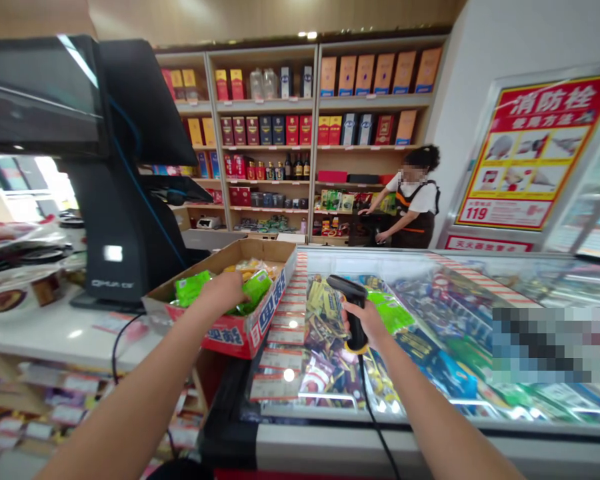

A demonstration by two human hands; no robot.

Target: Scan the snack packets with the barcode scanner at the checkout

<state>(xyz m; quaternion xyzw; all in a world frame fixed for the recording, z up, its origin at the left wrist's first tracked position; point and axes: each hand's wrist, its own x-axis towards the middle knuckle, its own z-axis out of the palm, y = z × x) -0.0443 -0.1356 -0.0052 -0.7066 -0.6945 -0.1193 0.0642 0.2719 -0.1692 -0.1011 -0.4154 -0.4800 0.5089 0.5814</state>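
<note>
My left hand (224, 293) reaches into an open cardboard box (223, 340), its fingers closed on a green snack packet (256, 288) that sticks out to the right. Another green packet (193, 287) shows to the left of the hand, inside the box. The fingertips are partly hidden. My right hand (370, 323) is wrapped round the grip of a black and yellow barcode scanner (350, 290), held above the freezer's glass top. From its base a black cord (370, 407) hangs down. Behind the right hand a bright green packet (393, 312) appears at the glass.
A glass-topped chest freezer (290, 453) full of wrapped goods spans the front and right. At left a black checkout terminal (120, 167) stands on a white counter (87, 333). A person (417, 200) in an apron works before the back shelves (265, 103).
</note>
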